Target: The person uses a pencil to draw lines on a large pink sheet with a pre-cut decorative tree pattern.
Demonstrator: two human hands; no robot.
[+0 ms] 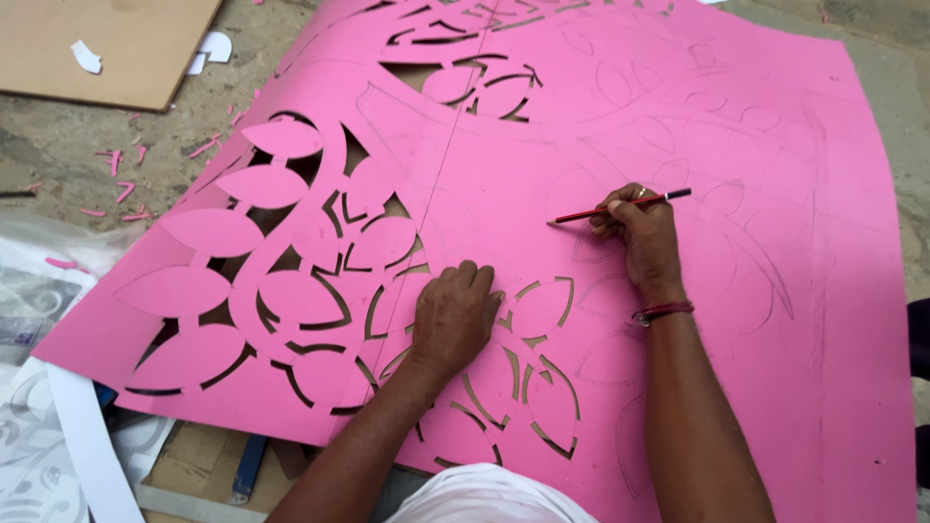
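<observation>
A large pink foam sheet (504, 155) lies on the floor, cut through with leaf shapes on its left half and marked with pencilled leaf outlines on its right half. My left hand (453, 315) rests palm down on the sheet among the cut leaves, fingers together. My right hand (639, 237) grips a red pencil (620, 206) whose tip touches the sheet at a drawn leaf outline. A red thread band circles my right wrist.
A brown board (107, 48) with white scraps lies at the top left. Pink offcuts (126, 184) are scattered on the bare ground beside it. Printed white sheets and plastic (39, 320) lie at the left edge, under the pink sheet's corner.
</observation>
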